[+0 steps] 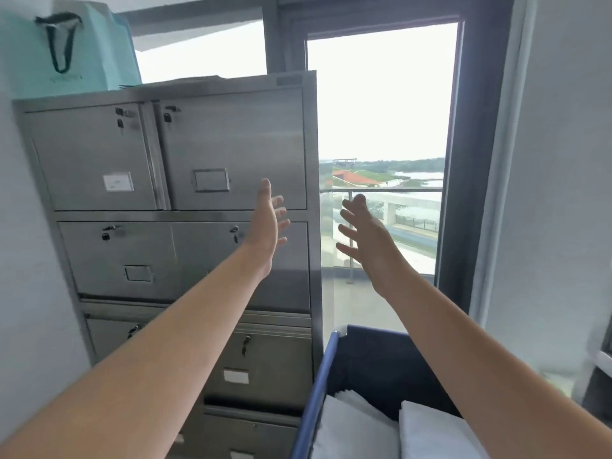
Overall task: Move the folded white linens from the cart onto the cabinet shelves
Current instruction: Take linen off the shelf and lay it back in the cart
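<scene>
Head view: left hand and right hand raised, fingers spread, empty, before the cabinet; linens in cart at 5 o'clock.

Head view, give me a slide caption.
Both open hands, left hand and right hand, raised before steel cabinet; linens in cart.

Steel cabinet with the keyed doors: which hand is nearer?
Left. The left hand is raised, fingers spread, in front of the grey steel cabinet near its right edge; the right hand is off to the cabinet's right, against the window.
</scene>
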Demonstrator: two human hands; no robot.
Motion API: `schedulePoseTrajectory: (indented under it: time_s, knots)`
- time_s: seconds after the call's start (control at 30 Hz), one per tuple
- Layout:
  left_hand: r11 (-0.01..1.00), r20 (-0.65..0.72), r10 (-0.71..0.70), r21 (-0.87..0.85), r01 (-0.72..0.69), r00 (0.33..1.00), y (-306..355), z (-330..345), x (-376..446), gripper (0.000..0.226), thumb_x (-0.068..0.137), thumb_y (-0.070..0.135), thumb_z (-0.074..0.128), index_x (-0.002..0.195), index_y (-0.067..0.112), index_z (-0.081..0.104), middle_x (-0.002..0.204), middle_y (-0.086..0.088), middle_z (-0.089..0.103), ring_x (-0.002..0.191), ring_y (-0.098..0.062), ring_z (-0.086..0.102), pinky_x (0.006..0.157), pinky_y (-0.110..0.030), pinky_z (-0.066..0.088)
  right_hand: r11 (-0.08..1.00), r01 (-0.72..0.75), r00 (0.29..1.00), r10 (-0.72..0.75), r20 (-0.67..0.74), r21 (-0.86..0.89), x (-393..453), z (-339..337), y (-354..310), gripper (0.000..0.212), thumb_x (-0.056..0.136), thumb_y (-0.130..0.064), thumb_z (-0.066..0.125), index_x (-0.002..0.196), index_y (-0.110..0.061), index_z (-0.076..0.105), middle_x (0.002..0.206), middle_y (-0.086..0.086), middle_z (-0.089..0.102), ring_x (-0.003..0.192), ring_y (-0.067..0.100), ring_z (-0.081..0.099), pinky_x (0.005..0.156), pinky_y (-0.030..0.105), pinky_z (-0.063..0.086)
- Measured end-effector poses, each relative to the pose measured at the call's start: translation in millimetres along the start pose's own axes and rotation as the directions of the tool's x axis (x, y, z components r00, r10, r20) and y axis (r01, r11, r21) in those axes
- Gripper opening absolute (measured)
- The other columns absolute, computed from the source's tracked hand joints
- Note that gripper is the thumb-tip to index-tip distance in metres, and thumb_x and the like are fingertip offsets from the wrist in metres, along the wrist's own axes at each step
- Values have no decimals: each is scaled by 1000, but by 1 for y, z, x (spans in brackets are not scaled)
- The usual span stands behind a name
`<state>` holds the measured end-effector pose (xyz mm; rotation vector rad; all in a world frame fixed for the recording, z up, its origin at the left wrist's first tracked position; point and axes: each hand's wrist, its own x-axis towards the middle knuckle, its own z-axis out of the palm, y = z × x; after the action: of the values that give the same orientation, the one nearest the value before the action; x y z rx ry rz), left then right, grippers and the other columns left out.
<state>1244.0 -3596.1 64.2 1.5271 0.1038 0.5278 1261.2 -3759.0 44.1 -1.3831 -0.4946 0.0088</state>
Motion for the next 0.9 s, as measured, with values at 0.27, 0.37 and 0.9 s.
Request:
schedulePoseTrajectory:
  time_s: [0.27, 0.37, 0.9]
  knots:
    - [998, 19, 62, 2, -62, 998, 19, 13, -11, 68, 101, 64, 16, 146, 22, 45, 146, -5, 50, 119, -19, 55, 109, -48, 39, 998, 12, 999, -10, -31, 65, -12, -11, -21, 61, 102, -54, 34, 153, -22, 35, 157, 0, 36, 139, 23, 42, 113, 45, 39]
    - [998, 31, 68, -9, -68, 997, 22, 17, -13, 68, 102, 64, 16, 145, 22, 45, 147, -7, 49, 120, -20, 55, 108, -48, 40, 997, 11, 999, -7, -40, 83, -16, -14, -26, 62, 102, -54, 33, 153, -19, 35, 157, 1, 36, 139, 23, 42, 113, 45, 39]
    - [999, -137, 29, 21, -26, 990, 3, -46, -40, 72, 101, 66, 15, 150, 21, 42, 152, -7, 45, 128, -21, 53, 112, -49, 37, 990, -85, 992, 74, 99, 114, -18, 55, -4, 59, 104, -53, 31, 153, -20, 36, 154, -1, 41, 137, 19, 45, 110, 36, 41]
